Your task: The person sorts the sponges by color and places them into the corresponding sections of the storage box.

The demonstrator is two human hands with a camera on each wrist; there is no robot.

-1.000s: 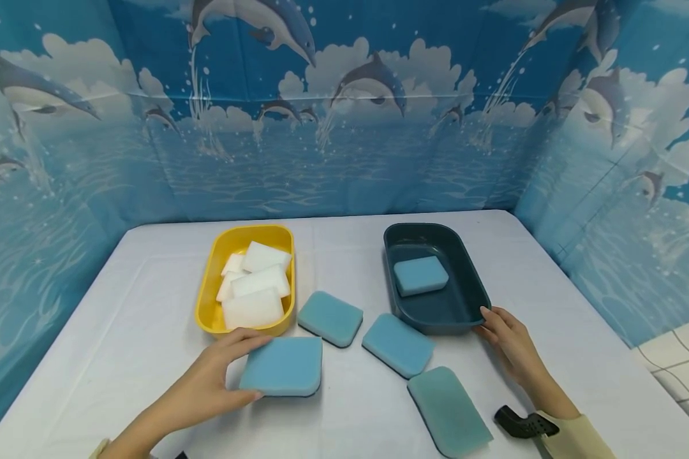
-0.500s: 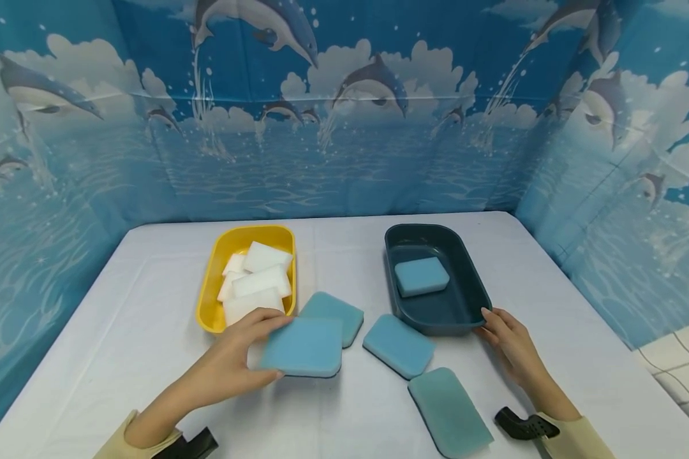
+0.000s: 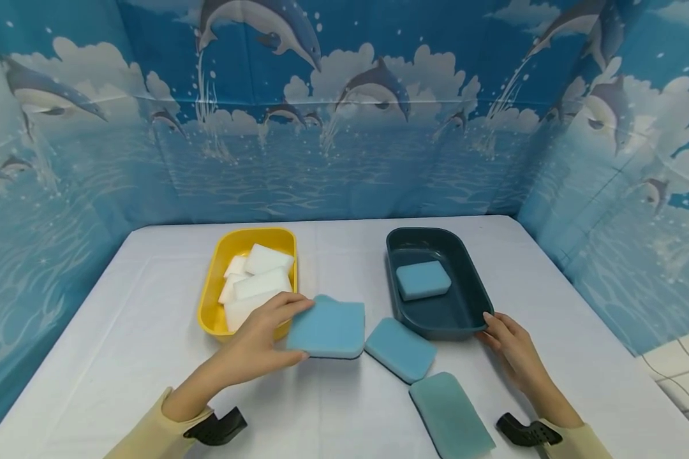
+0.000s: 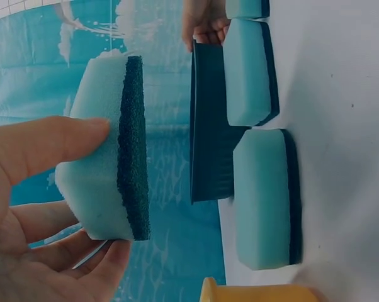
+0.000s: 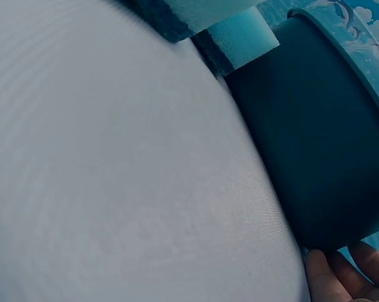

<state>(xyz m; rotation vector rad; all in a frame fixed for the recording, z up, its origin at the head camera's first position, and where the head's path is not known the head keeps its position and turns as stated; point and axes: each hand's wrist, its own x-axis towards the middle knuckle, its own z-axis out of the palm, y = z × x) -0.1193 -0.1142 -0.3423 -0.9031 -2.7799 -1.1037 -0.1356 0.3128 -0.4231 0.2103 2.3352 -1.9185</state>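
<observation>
My left hand (image 3: 258, 338) pinches a blue sponge (image 3: 328, 330) with a dark scouring layer underneath, between thumb and fingers. In the left wrist view this sponge (image 4: 101, 148) is lifted off the table. It partly covers another sponge lying behind it in the head view. With thumb and fingers, my right hand (image 3: 511, 350) grips the near right corner of a dark teal bin (image 3: 443, 322), which has one blue sponge (image 3: 423, 280) inside. Two more sponges, one blue (image 3: 400, 349) and one greener (image 3: 452, 414), lie on the table in front of the bin.
A yellow bin (image 3: 208, 299) holding several white sponges (image 3: 261, 284) stands at left, just beyond my left hand. Both bins rest on a white-covered table (image 3: 120, 331). A dolphin-print curtain (image 3: 344, 166) surrounds the back and sides.
The left hand has carried the blue sponge up the view and to the right, over the sponge lying between the bins. My right hand keeps its hold on the teal bin.
</observation>
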